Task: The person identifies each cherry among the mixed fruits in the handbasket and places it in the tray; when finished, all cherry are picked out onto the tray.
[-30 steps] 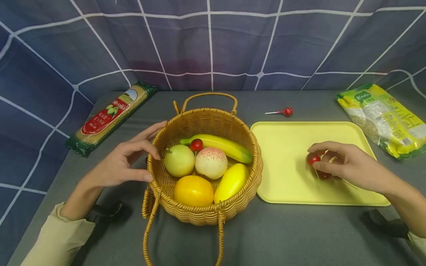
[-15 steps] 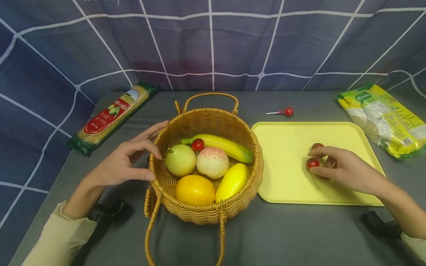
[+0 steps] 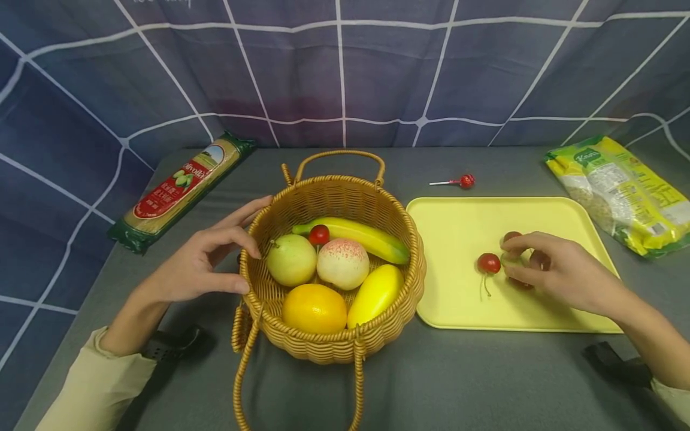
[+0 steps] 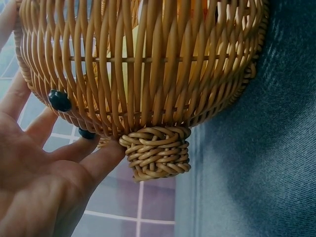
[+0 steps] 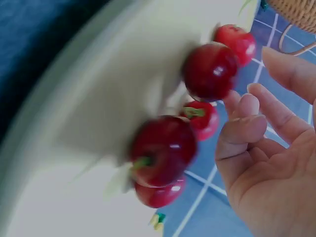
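My left hand (image 3: 207,263) rests against the left side of a wicker basket (image 3: 334,348), its fingers spread along the wall and rim. Inside lie a green pear (image 3: 291,261), a peach (image 3: 343,263), a banana (image 3: 366,238), an orange (image 3: 315,308), a yellow mango-like fruit (image 3: 375,295) and one cherry (image 3: 319,234). Over a yellow tray (image 3: 447,239), my right hand (image 3: 563,272) hovers with thumb and fingers apart. One cherry with a stem (image 3: 489,263) lies left of its fingertips. Several cherries (image 5: 165,150) sit close by in the right wrist view, partly hidden from the head view.
A red lollipop (image 3: 465,181) lies behind the tray. A pasta packet (image 3: 180,190) is at the back left, and a yellow-green bag (image 3: 620,191) at the right. The basket's front handle (image 3: 358,389) hangs down toward me. A tiled-pattern cloth (image 3: 388,72) rises behind.
One cherry has shifted left across the tray, out from the right fingers, its stem now pointing toward me. The right hand has drawn slightly right of it. The left hand stays at the basket.
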Demonstrator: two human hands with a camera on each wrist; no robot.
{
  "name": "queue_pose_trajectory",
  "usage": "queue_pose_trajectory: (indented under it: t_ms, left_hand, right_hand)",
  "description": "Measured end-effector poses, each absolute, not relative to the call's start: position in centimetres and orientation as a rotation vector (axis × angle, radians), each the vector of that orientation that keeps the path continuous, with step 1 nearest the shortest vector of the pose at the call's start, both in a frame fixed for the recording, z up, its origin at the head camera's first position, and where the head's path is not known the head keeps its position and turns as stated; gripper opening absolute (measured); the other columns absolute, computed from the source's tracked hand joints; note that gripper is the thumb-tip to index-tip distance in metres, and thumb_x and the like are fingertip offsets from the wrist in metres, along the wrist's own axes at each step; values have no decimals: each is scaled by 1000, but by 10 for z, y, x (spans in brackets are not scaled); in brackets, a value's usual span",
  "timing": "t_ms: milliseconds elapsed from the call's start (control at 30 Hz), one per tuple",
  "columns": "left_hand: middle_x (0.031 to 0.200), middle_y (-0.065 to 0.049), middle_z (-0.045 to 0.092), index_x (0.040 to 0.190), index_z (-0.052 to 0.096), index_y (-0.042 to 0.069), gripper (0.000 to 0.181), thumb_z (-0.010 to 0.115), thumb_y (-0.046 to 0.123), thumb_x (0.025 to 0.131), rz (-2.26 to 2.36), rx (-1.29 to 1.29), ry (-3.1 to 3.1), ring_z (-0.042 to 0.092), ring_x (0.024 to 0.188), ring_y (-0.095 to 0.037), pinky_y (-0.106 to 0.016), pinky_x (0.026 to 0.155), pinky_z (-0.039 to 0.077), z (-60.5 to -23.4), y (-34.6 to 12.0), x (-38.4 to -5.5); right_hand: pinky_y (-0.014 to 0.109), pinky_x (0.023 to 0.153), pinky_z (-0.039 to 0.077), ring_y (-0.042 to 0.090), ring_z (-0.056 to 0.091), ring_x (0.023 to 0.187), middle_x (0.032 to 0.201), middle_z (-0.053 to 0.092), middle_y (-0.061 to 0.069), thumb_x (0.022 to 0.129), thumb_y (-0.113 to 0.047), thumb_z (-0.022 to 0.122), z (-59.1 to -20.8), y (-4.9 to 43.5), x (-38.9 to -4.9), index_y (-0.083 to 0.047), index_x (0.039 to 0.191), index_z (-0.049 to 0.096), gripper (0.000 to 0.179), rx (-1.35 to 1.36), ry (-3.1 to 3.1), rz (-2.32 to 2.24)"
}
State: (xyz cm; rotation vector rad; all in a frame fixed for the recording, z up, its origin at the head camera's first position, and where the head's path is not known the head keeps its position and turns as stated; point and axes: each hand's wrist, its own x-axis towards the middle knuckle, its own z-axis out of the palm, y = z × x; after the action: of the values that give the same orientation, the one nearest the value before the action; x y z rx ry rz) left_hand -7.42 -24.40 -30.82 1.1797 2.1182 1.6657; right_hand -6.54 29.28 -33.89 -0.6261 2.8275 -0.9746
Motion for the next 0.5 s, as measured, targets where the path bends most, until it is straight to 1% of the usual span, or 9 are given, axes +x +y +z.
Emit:
queue_pose_trajectory:
  t_ms: [100,133,233,333,367,500]
  left_hand:
    - [160,-23,17,104,61,-2,32,81,1,79,1667,1180,2119,20,145,-36,-30,111,33,-308,-244,-74]
    - [160,-23,17,104,61,-3,32,81,-1,78,1666,1178,2121,20,145,-36,-29,111,33,-308,-244,-74]
    - [160,-23,17,104,61,-2,33,80,-5,76,1662,1171,2126,19,145,-35,-29,111,33,-308,-244,-73]
    - [160,-23,17,104,61,-2,34,79,-7,75,1659,1169,2127,20,145,-34,-29,111,33,-307,-245,-73]
    - [160,-23,17,104,61,-2,34,79,-7,75,1658,1170,2126,20,145,-34,-28,111,33,-308,-245,-73]
    - [160,-24,17,105,61,-2,34,79,-6,76,1661,1181,2122,20,145,-35,-29,111,34,-308,-245,-74]
  right_hand:
    - [22,51,41,10,54,64,98,65,0,82,-1,79,-327,286,-62,-12,110,69,32,-613,2849,-1008]
    - [22,51,42,10,55,65,96,65,-1,82,0,78,-323,283,-61,-13,110,69,32,-624,2855,-1022]
    - [21,48,45,10,57,61,88,63,-6,81,3,78,-307,269,-59,-19,106,68,35,-660,2884,-1066]
    - [19,50,47,9,59,60,83,62,-7,79,7,78,-289,252,-57,-19,108,68,40,-801,2890,-1117]
    - [19,49,47,9,58,57,81,62,-8,78,8,78,-283,246,-57,-19,109,67,42,-834,2883,-1136]
    - [20,45,48,5,57,55,82,60,-9,81,6,76,-258,218,-57,-17,112,66,41,-982,2805,-1187]
